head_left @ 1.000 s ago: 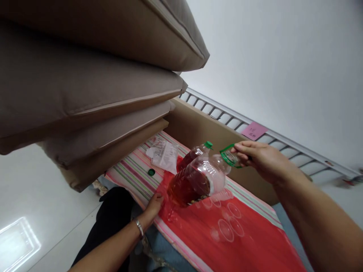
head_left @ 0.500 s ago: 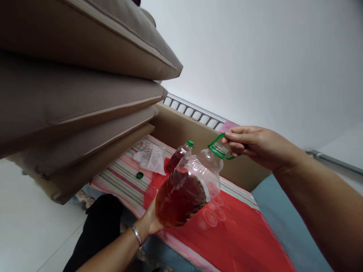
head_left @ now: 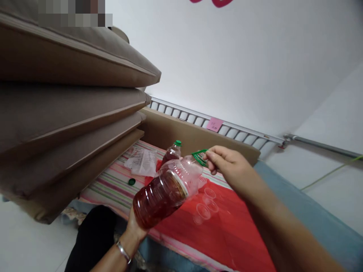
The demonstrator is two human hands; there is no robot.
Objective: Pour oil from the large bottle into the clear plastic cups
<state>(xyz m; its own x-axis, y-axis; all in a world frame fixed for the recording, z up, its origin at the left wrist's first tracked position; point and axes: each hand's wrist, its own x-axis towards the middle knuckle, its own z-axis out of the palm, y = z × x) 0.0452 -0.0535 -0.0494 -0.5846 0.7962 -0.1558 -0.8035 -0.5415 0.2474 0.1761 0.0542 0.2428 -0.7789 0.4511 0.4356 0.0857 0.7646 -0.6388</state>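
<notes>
The right hand (head_left: 229, 170) was closed around the green handle (head_left: 200, 156) at the neck of a big clear jug (head_left: 164, 190), fingers curled tight about the loop. The jug hung tilted in the air between the two hands, its neck up toward the right hand and its base down toward the left, and reddish-brown liquid filled the lower part of it. The left hand (head_left: 134, 228) sat under the base, mostly hidden behind the jug; it touched the bottom and seemed to cup it from below, though how far its fingers were spread could not be told. A metal bracelet (head_left: 124, 252) circled the left wrist.

Under both hands lay a red sheet (head_left: 227, 241) spread over a striped cloth (head_left: 113, 185). Several small clear cups (head_left: 205, 209) stood on the red sheet just below the right hand — empty-looking, close together.

Beyond the jug, farther from the hands, stood a smaller bottle (head_left: 170, 153) with a green cap, upright and holding dark liquid. A loose green cap (head_left: 131, 181) lay on the striped cloth above the left hand, with a crumpled plastic bag (head_left: 141, 162) just past it. A stack of brown cushions (head_left: 70, 117) rose to the left of the left hand — well above it.
</notes>
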